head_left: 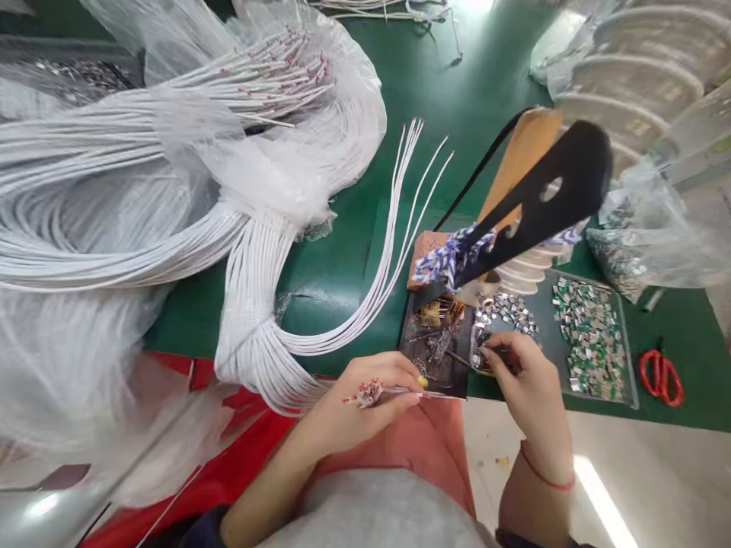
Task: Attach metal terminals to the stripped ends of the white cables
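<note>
My left hand [371, 396] is closed around white cables [368, 392], whose red-tipped ends poke out above the fist. A single white cable end [422, 394] extends from between its thumb and forefinger, over the near edge of a dark tray [411, 335]. My right hand [522, 373] has thumb and forefinger pinched together over small silver metal shells [511, 310]. Whatever sits in that pinch is too small to make out. Between the hands, the dark tray contains loose metal bits and a yellow piece.
A black-handled lever press [537, 194], wrapped in blue-white cord, rises behind the trays. Plastic-wrapped white cable coils [268, 304] fill the left. Rightward are a tray of small green-and-silver connectors [591, 335], red-handled scissors [661, 378], bagged parts [622, 251] and large stacked reels [640, 76].
</note>
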### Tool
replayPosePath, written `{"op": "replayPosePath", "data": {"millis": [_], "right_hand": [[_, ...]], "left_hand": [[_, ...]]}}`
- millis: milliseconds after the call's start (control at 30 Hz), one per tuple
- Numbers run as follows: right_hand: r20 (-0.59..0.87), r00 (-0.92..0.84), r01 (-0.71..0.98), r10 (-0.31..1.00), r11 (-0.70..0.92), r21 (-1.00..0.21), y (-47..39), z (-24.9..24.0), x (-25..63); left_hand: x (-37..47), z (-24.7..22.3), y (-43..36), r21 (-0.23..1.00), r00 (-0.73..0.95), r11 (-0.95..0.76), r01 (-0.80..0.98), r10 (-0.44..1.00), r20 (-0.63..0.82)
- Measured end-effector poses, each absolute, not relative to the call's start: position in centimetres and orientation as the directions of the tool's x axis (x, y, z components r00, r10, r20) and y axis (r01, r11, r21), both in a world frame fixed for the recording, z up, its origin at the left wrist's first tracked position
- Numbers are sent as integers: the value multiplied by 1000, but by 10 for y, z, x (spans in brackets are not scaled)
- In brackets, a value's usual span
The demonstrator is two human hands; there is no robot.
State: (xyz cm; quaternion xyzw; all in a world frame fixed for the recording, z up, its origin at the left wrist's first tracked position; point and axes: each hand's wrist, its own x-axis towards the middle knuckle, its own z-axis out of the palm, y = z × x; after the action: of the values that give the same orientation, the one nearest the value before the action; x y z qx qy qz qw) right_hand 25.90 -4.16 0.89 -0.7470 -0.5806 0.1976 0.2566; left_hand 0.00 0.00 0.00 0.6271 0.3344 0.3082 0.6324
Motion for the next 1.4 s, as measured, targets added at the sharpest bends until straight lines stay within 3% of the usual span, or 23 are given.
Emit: {"op": "replayPosePath", "data": {"millis": [133,333,567,1100,1300,1400], "right_hand": [[-15,286,682,958,-214,-699,-47,9,258],[-66,190,376,980,-134,-917,-61,23,228],[-225,51,212,973,-230,-950,-59,18,197],[-235,44,232,971,-239,-943,-65,10,187],[-40,93,292,995,-66,-954,-62,10,191],[-20,129,284,991,-57,-957,-63,11,197]], "left_hand": [[2,-1,0,999,572,36,8,819,-34],[3,-4,-1,999,570,46,-4,821,-35],[2,-2,-1,999,541,40,7,840,-37],[9,-2,-6,996,477,-51,79,879,7],[10,1,-7,991,436,-59,119,900,1],[11,4,-6,988,422,-81,132,906,18]]}}
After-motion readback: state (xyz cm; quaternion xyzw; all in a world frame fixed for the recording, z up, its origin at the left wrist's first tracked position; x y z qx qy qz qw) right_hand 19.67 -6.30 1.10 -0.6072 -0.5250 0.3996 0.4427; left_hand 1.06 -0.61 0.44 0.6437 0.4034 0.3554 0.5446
